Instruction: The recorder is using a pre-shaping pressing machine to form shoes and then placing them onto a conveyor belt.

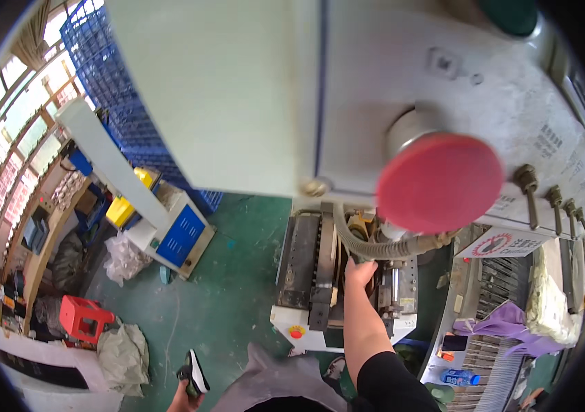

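Note:
Low at the left, my left hand (187,399) grips a shoe (195,374) with a dark upper and a white sole with a black strip. My right arm reaches forward into a white-framed machine (296,257) with dark metal parts. There my right hand (359,272) is closed at the middle of the machine, below a ribbed hose (368,247). A small dark greenish part shows at its fingers; what it belongs to is hidden.
A large red push button (441,184) and a white control box (217,96) hang close overhead. To the right stands a slatted rack (491,288) with a purple cloth (505,323) and a water bottle (460,377). A red stool (85,318) and a blue-white machine (181,237) stand left.

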{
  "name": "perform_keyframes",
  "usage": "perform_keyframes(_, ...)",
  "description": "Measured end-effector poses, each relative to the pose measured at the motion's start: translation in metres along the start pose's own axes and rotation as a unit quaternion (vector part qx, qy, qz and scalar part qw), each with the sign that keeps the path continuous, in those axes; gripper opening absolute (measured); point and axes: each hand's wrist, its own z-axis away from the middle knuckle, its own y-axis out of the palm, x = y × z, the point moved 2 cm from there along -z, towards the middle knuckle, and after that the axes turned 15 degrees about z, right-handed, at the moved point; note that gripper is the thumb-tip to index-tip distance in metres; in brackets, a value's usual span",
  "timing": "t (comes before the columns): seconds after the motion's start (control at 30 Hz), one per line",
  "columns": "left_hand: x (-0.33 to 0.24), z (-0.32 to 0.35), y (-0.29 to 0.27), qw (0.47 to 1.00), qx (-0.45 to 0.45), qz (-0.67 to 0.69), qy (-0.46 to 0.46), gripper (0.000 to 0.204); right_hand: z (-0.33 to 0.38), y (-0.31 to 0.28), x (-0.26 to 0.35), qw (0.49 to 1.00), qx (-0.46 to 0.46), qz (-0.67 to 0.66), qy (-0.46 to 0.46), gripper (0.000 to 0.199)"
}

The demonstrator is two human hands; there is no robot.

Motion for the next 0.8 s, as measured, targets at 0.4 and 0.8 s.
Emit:
perform_keyframes(0.4, 0.017, -0.046, 0.056, 0.985, 0.008, -0.168, -0.033, 0.051, -0.012, -0.008, -0.003, 0.943, 0.206, 0.249, -0.082, 0.081)
perform_keyframes(0.8, 0.032, -0.077, 0.086, 0.989, 0.013, -0.129, -0.068, 0.053, -0.01, -0.013, -0.009, 0.923, 0.19, 0.292, -0.161, 0.068)
